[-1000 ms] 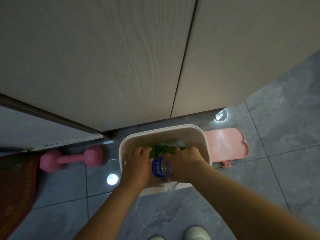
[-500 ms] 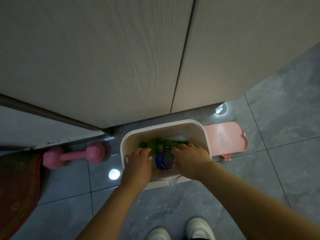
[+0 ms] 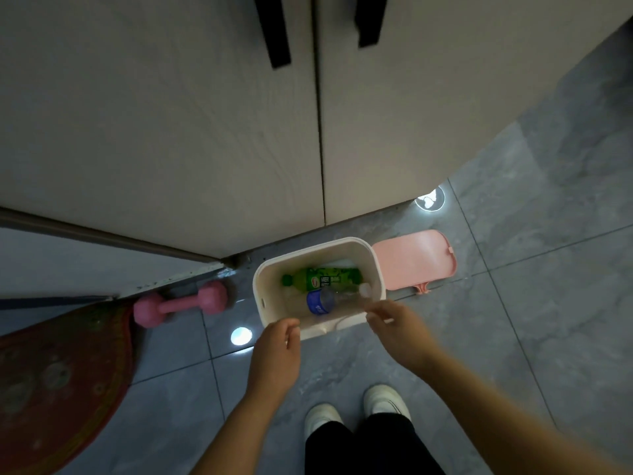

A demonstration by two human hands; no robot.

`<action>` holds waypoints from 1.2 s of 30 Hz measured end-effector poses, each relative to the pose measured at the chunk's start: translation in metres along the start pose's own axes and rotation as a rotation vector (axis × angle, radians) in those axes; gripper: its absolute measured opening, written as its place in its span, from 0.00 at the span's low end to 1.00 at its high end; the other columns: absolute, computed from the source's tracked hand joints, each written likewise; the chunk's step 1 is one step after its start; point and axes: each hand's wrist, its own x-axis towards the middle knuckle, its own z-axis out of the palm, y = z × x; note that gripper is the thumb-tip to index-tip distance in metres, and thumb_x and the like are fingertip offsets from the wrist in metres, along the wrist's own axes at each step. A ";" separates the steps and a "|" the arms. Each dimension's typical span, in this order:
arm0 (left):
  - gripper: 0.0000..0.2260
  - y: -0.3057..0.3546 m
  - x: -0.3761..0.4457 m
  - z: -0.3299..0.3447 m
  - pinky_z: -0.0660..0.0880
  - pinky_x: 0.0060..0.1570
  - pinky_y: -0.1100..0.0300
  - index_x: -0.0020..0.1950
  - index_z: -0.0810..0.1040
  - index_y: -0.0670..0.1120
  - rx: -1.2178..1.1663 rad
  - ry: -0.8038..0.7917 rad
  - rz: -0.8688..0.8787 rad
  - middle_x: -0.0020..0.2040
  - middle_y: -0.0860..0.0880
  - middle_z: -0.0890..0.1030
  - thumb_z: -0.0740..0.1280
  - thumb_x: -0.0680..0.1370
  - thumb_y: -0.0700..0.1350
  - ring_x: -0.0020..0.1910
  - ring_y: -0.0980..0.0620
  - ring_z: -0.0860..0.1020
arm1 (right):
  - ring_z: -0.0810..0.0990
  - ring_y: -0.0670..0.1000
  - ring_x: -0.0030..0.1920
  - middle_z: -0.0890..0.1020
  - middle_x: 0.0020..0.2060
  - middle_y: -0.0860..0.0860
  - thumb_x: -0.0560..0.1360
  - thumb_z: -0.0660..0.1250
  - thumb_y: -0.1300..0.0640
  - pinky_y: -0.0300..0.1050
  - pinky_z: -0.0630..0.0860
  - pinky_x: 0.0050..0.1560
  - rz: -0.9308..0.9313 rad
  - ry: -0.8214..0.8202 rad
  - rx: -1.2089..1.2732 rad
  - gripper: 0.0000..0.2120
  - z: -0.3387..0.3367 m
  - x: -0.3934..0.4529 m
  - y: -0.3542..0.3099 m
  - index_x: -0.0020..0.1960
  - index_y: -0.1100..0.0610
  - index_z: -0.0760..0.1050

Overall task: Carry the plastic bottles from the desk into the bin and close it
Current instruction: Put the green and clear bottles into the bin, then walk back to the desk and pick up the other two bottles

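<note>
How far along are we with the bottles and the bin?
Done: the green bottle and the clear bottle lie inside the bin. In hand: nothing; the left hand and right hand are empty at its front edge. Left: the pink lid hangs open and needs closing.

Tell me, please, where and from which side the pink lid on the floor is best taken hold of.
Probably by the near long edge of the pink lid, close to its small tab, coming down from above with the right hand. It lies flat beside the bin, and that edge faces the person.
</note>
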 end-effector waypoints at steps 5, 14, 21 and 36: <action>0.09 0.029 -0.059 -0.032 0.70 0.45 0.59 0.47 0.79 0.41 0.030 -0.016 0.012 0.47 0.46 0.81 0.60 0.78 0.41 0.46 0.50 0.78 | 0.81 0.54 0.48 0.82 0.49 0.57 0.79 0.59 0.58 0.50 0.76 0.56 0.157 -0.030 0.220 0.12 -0.042 -0.063 -0.017 0.58 0.60 0.77; 0.08 0.078 -0.160 -0.074 0.68 0.44 0.62 0.43 0.77 0.46 0.083 -0.069 -0.021 0.43 0.48 0.80 0.60 0.78 0.42 0.45 0.51 0.77 | 0.76 0.50 0.43 0.80 0.48 0.60 0.80 0.57 0.60 0.28 0.70 0.29 0.270 -0.045 0.329 0.14 -0.107 -0.169 -0.033 0.59 0.64 0.75; 0.09 0.112 -0.234 -0.100 0.73 0.48 0.52 0.40 0.72 0.47 0.090 -0.072 0.003 0.40 0.46 0.77 0.59 0.79 0.42 0.43 0.47 0.77 | 0.75 0.49 0.36 0.78 0.45 0.59 0.79 0.58 0.61 0.32 0.70 0.30 0.275 -0.027 0.407 0.14 -0.151 -0.244 -0.031 0.59 0.66 0.75; 0.10 0.112 -0.306 -0.143 0.67 0.40 0.56 0.38 0.71 0.44 0.136 -0.163 0.035 0.37 0.44 0.75 0.58 0.79 0.43 0.37 0.49 0.71 | 0.77 0.50 0.41 0.79 0.48 0.56 0.81 0.55 0.59 0.38 0.73 0.40 0.370 -0.009 0.492 0.15 -0.171 -0.365 0.005 0.62 0.62 0.74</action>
